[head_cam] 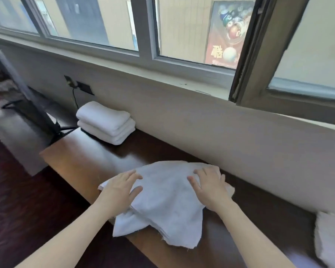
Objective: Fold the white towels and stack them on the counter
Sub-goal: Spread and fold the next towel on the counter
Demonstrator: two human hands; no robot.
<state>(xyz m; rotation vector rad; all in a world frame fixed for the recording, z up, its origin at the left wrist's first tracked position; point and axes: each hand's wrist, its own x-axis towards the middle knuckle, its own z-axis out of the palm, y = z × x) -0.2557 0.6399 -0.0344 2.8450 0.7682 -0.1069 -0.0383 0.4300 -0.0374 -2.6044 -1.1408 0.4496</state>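
Note:
A white towel (166, 202) lies partly folded on the dark wooden counter (89, 161), its near edge hanging over the front. My left hand (120, 190) rests flat on the towel's left side, fingers spread. My right hand (209, 188) lies flat on its right side, fingers apart. Neither hand grips the cloth. A stack of folded white towels (106, 122) sits at the counter's far left end against the wall.
More white towel fabric (331, 238) lies at the counter's right end. A white wall (220, 132) with a window sill runs behind the counter. A wall socket with a black cable (74, 88) is above the stack. A dark stand (37, 113) stands on the floor at left.

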